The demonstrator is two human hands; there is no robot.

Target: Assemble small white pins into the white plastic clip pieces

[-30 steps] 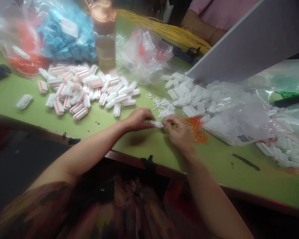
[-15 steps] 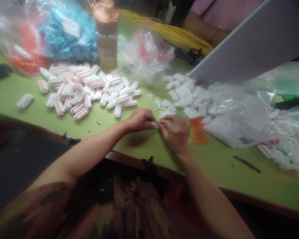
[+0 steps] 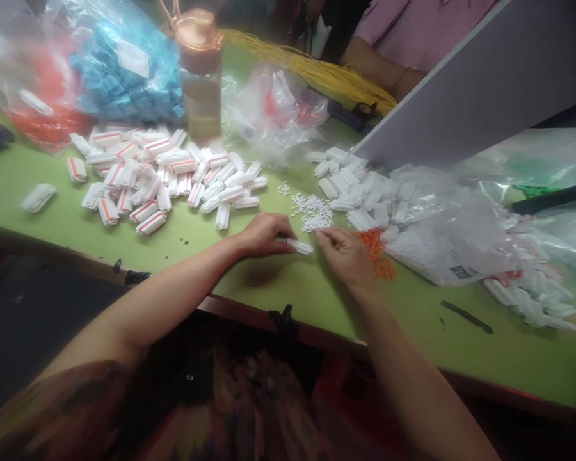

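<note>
My left hand (image 3: 265, 234) is closed on a small white plastic block (image 3: 299, 246), holding it low over the green table (image 3: 288, 288). My right hand (image 3: 345, 251) sits just right of the block, fingers curled in a pinch; what it holds is too small to make out. A heap of tiny white pins (image 3: 312, 211) lies just beyond both hands. A small pile of orange pins (image 3: 378, 251) lies by my right hand. Plain white blocks (image 3: 360, 189) are piled beyond that.
A heap of white blocks with orange stripes (image 3: 158, 176) covers the left of the table. Behind stand a bottle (image 3: 200, 77), bags of blue and red parts (image 3: 120, 64), a clear bag (image 3: 278, 105), yellow wires (image 3: 317, 61) and a grey board (image 3: 470, 83). Another person's arm (image 3: 379, 64) rests at the far edge.
My right hand has drawn back a little from the block, which it was touching half a second ago. The left hand keeps hold of the block.
</note>
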